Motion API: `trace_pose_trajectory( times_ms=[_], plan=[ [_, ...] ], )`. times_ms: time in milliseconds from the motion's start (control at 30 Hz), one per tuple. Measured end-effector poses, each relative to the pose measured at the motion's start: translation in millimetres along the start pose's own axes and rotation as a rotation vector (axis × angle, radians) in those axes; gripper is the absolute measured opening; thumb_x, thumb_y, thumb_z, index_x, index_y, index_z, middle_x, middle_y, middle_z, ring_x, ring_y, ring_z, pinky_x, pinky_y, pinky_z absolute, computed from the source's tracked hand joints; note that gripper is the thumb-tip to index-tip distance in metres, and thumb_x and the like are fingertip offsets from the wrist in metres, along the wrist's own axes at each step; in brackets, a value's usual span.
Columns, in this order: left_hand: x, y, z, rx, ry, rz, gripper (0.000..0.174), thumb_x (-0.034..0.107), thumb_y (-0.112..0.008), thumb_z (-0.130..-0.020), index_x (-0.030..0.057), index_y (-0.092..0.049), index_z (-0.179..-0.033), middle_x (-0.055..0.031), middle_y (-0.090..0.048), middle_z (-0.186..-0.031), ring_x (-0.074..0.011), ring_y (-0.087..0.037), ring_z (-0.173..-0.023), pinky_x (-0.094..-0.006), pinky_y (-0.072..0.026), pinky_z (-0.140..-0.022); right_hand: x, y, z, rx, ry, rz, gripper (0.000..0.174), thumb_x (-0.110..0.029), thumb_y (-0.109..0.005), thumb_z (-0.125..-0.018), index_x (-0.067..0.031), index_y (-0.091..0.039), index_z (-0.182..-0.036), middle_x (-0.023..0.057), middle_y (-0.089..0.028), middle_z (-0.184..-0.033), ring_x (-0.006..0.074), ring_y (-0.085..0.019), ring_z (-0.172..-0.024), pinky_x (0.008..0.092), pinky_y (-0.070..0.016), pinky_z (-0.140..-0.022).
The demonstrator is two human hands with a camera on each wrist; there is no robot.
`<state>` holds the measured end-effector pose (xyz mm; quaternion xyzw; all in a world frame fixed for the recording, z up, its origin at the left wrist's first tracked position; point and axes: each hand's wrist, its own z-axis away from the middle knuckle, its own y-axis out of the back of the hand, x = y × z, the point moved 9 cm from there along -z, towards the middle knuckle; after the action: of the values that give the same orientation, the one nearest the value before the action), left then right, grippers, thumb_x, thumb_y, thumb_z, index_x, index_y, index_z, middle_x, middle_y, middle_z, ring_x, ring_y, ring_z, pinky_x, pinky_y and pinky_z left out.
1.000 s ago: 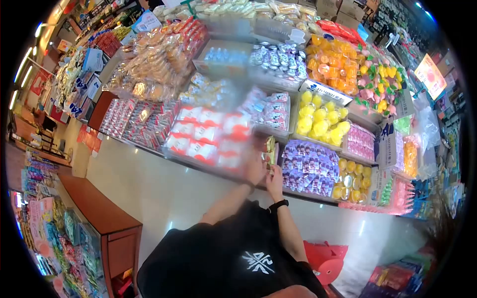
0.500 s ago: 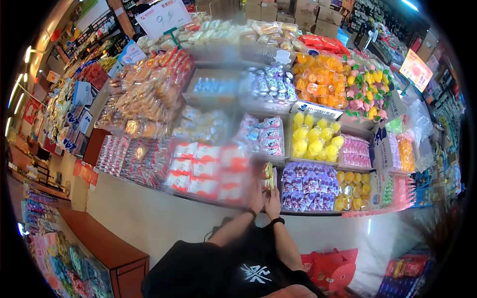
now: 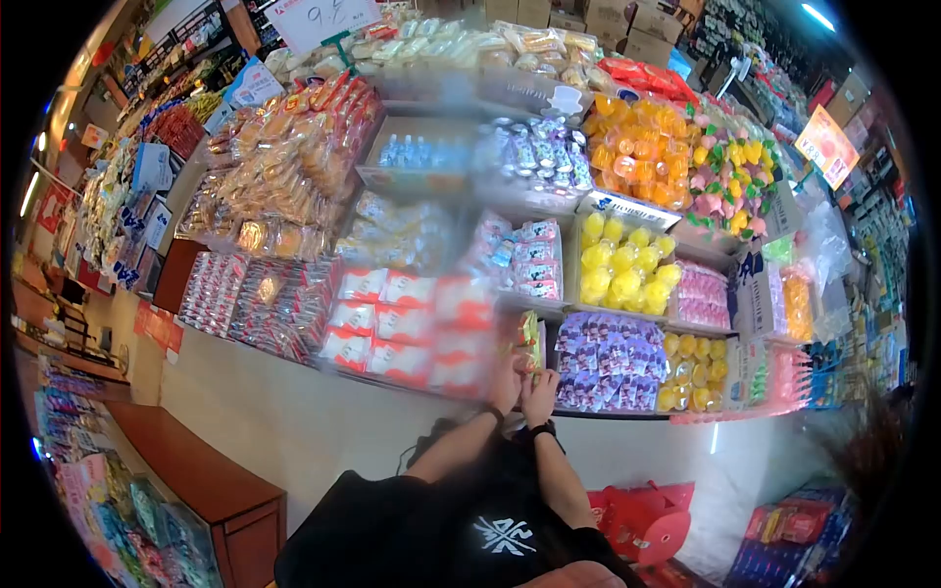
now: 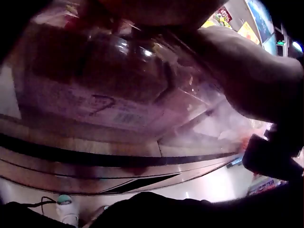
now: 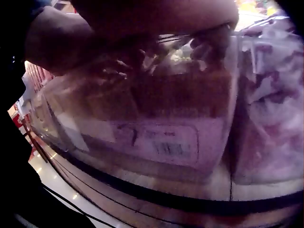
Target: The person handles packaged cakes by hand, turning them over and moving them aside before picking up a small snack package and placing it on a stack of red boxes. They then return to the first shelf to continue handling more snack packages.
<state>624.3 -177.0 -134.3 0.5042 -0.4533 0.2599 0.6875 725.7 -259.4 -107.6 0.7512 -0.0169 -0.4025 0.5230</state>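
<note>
Both hands meet at a narrow clear-fronted bin (image 5: 213,137) along the display's front edge. My left hand (image 3: 505,384) reaches in on the left side, its fingers at green-gold wrapped packets (image 3: 530,331); its grip is blurred. My right hand (image 3: 539,394) is close beside it, fingers curled at the near end of the packets, where a small yellowish wrapper shows between the hands. In both wrist views, dark fingers cover the bin's top, and a paper label (image 5: 166,145) with a barcode shows through the clear front wall.
White-and-red packets (image 3: 402,328) fill the bin to the left; purple packets (image 3: 608,363) lie to the right. Yellow lidded cups (image 3: 627,260) stand behind them. A wooden cabinet (image 3: 196,461) is at the lower left, a red bag (image 3: 642,519) at the lower right.
The head view has shifted, so the display sits lower in the frame than a second ago. Both hands stay at the green-gold packets; the right fingers now look more curled.
</note>
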Motion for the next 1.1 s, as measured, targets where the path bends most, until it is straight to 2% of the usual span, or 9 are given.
trace_pose_trajectory(
  times_ms=[67,167,267,333,500,733,933,1067,1100],
  plan=[
    [-2,-2,-2,0.062,-0.028,0.066,0.034,-0.003,-0.051,-0.081,0.0016,-0.057,-0.114,-0.0202,-0.062,-0.103,-0.0367,-0.06,-0.097,-0.0442,-0.0488,-0.088,13,-14,-2,-0.047,-0.054,0.004,0.033,-0.03,-0.063,-0.093,-0.0003,-0.053,-0.104,0.0207,-0.054,-0.105,0.0402,-0.058,-0.092,0.0468,-0.0473,-0.08],
    [-33,-17,-2,0.114,0.017,0.275,0.025,0.006,-0.057,-0.086,0.0031,-0.065,-0.11,-0.0154,-0.065,-0.099,-0.0238,-0.061,-0.085,-0.0379,-0.0489,-0.074,5,-5,-2,-0.113,-0.101,-0.065,0.032,-0.031,-0.063,-0.093,-0.002,-0.051,-0.098,0.0202,-0.056,-0.09,0.0415,-0.058,-0.085,0.0477,-0.0463,-0.073],
    [8,15,8,0.205,-0.165,0.081,0.029,0.005,-0.054,-0.088,0.0039,-0.061,-0.116,-0.0163,-0.064,-0.105,-0.0276,-0.061,-0.093,-0.039,-0.0492,-0.082,-5,0,0,-0.13,-0.118,-0.051,0.028,-0.027,-0.061,-0.093,-0.0023,-0.05,-0.097,0.0202,-0.057,-0.089,0.0419,-0.059,-0.084,0.0483,-0.0464,-0.072],
    [15,18,7,0.133,-0.119,0.047,0.029,0.006,-0.052,-0.09,0.0044,-0.06,-0.118,-0.0173,-0.063,-0.106,-0.0297,-0.061,-0.098,-0.0397,-0.0482,-0.087,-8,3,2,-0.089,-0.1,-0.063,0.024,-0.024,-0.06,-0.093,-0.0025,-0.049,-0.096,0.0199,-0.057,-0.089,0.0421,-0.059,-0.084,0.0489,-0.0462,-0.072],
    [38,22,8,0.141,-0.099,0.012,0.03,0.006,-0.051,-0.091,0.0043,-0.058,-0.12,-0.0183,-0.062,-0.111,-0.0321,-0.06,-0.105,-0.0406,-0.047,-0.093,-33,23,-7,-0.193,-0.122,-0.162,0.021,-0.017,-0.056,-0.094,-0.0018,-0.051,-0.108,0.0207,-0.06,-0.099,0.0416,-0.061,-0.091,0.0481,-0.0482,-0.076],
    [36,23,7,0.151,-0.076,0.042,0.028,0.006,-0.048,-0.094,0.0032,-0.056,-0.12,-0.0158,-0.061,-0.115,-0.027,-0.058,-0.107,-0.0364,-0.0467,-0.095,-38,29,-4,-0.2,-0.196,-0.156,0.042,-0.019,-0.052,-0.096,-0.0012,-0.046,-0.134,0.0247,-0.06,-0.118,0.0431,-0.06,-0.106,0.0474,-0.0496,-0.087],
    [-10,-1,2,0.135,-0.1,0.238,0.025,0.006,-0.048,-0.096,0.0037,-0.055,-0.119,-0.0159,-0.061,-0.111,-0.0243,-0.059,-0.103,-0.0351,-0.0476,-0.091,-40,27,-5,-0.32,-0.217,-0.11,0.045,-0.026,-0.05,-0.098,-0.001,-0.046,-0.136,0.0251,-0.058,-0.125,0.0442,-0.058,-0.111,0.0474,-0.0491,-0.09],
    [30,23,5,0.236,-0.238,-0.066,0.024,0.008,-0.047,-0.097,0.0057,-0.055,-0.119,-0.0167,-0.063,-0.107,-0.0228,-0.063,-0.093,-0.0352,-0.0496,-0.083,-41,27,-7,-0.205,-0.03,-0.161,0.04,-0.02,-0.056,-0.095,-0.0008,-0.051,-0.13,0.0231,-0.06,-0.12,0.0416,-0.061,-0.106,0.0437,-0.0502,-0.089],
    [22,18,1,0.166,-0.155,0.038,0.027,0.009,-0.05,-0.095,0.0039,-0.052,-0.121,-0.0195,-0.061,-0.108,-0.0288,-0.061,-0.095,-0.0394,-0.0485,-0.085,-48,35,-5,-0.195,0.052,-0.193,0.039,-0.017,-0.058,-0.094,-0.0007,-0.052,-0.129,0.0223,-0.061,-0.118,0.0402,-0.061,-0.105,0.0425,-0.0504,-0.089]
  ],
)
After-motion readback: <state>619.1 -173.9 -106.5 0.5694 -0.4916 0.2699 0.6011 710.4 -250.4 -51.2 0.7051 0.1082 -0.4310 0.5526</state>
